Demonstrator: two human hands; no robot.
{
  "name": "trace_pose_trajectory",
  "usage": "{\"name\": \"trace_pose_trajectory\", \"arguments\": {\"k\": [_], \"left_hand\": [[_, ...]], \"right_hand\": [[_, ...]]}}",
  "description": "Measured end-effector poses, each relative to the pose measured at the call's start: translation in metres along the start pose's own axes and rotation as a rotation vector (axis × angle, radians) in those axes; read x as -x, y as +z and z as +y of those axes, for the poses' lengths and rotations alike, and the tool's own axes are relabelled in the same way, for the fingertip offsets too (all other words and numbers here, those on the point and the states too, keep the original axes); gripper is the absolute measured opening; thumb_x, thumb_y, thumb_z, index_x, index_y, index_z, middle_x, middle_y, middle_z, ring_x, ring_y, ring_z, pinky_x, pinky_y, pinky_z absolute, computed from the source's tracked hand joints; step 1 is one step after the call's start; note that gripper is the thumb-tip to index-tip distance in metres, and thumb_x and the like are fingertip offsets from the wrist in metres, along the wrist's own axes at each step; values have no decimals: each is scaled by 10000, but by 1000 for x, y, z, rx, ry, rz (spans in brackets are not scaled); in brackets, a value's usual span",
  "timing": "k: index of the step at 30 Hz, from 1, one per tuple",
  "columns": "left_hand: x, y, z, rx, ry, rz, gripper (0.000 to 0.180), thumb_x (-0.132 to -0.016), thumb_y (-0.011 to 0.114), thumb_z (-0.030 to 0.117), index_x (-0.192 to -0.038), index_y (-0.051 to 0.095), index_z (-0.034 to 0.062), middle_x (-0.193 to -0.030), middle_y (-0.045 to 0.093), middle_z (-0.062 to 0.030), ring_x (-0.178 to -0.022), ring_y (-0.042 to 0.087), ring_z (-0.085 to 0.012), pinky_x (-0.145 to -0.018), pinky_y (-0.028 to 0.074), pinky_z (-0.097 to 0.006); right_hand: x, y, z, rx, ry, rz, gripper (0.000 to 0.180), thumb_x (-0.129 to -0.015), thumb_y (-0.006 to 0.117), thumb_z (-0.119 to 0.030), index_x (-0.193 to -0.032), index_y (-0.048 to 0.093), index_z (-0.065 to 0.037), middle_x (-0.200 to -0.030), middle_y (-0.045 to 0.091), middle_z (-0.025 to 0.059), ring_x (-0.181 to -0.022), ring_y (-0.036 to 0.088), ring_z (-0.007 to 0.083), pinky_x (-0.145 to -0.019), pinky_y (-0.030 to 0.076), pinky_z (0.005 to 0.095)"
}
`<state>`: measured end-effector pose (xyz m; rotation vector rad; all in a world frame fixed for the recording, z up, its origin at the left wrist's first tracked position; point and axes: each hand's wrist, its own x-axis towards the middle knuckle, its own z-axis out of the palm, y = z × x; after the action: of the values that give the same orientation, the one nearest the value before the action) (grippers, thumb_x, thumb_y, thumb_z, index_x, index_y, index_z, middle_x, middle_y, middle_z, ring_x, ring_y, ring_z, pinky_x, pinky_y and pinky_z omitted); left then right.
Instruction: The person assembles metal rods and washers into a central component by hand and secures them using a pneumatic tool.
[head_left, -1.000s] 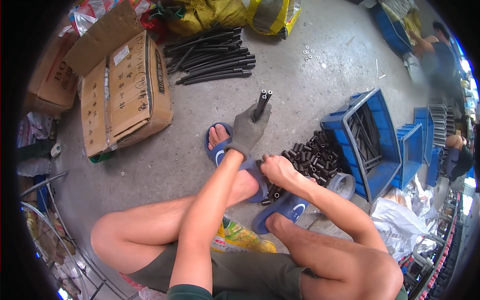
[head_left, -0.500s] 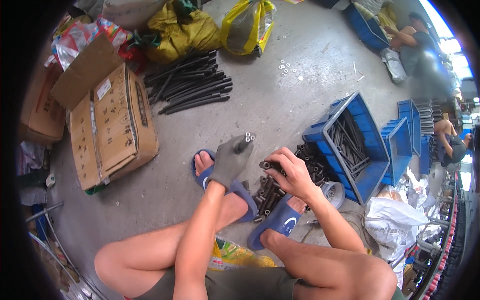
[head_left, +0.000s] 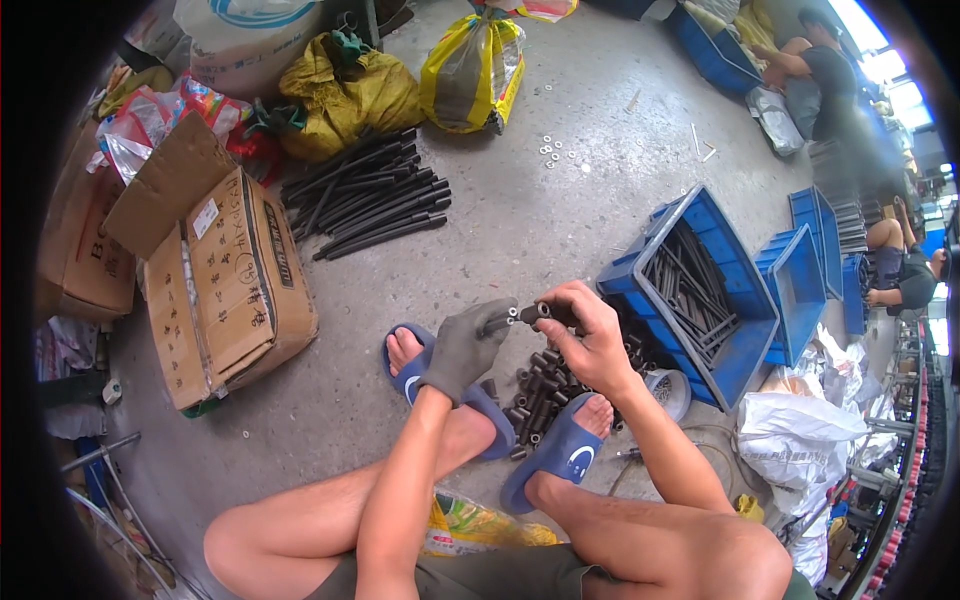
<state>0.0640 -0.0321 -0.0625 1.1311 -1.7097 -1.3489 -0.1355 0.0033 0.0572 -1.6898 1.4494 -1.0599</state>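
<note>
The big blue bin [head_left: 748, 342] lies on its side with long dark rods [head_left: 690, 285] in it, and the person is working just to the left of it. The left hand [head_left: 466, 350], in a gray glove, is curled tight around a few thin black rods [head_left: 499, 322], with their pale ring ends poking out toward the bin. The right hand [head_left: 594, 336] is bare and is closer to the bin. Its thumb and fingers are pinching a short black sleeve [head_left: 537, 313].

Here's what just changed: half a second ago the rods pointed away from the person, and there was a gap between them and the sleeve. Now the left hand has turned the rods toward the bin, and the sleeve is right beside their ends. I can't tell if they touch. To me, it means the work is now right where rod and sleeve meet.

More sleeves lie in a heap [head_left: 545, 392] to the left of the bin, on the person's side. A round tub [head_left: 676, 400] sits next to the bin, by the heap.
</note>
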Motion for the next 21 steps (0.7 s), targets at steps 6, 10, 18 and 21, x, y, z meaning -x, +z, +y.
{"name": "trace_pose_trajectory", "arguments": {"k": [6, 10, 18, 21], "left_hand": [[-1, 0, 8, -31, -18, -14, 393, -915, 741, 38, -1303, 741, 98, -1135, 774, -190, -1028, 781, -318, -833, 617, -384], [-4, 7, 4, -15, -1, -7, 385, -913, 741, 34, -1294, 741, 92, -1128, 776, -181, -999, 783, -319, -821, 615, -385], [-6, 19, 4, -19, 147, 100, 427, -906, 724, 16, -1319, 728, 124, -1110, 741, -166, -972, 717, -368, -824, 571, -424], [-4, 19, 5, -3, 117, -3, 417, -932, 701, 3, -1336, 717, 107, -1083, 738, -168, -945, 719, -325, -828, 569, -390]], "right_hand": [[-9, -6, -14, 306, -267, -11, 301, -872, 798, -13, -1150, 683, -2, -1040, 672, 170, -841, 693, 367, -733, 572, 403], [-10, -10, -12, 334, -233, 6, 284, -883, 784, -6, -1146, 675, 5, -1043, 670, 167, -848, 702, 367, -722, 577, 401], [-3, -13, 5, 94, 137, 156, 222, -930, 802, -77, -1098, 711, 37, -982, 706, 160, -755, 728, 267, -664, 579, 325], [-7, -28, 6, 159, 19, 116, 214, -921, 807, -74, -1085, 724, 37, -973, 709, 147, -754, 723, 257, -670, 568, 327]]}}
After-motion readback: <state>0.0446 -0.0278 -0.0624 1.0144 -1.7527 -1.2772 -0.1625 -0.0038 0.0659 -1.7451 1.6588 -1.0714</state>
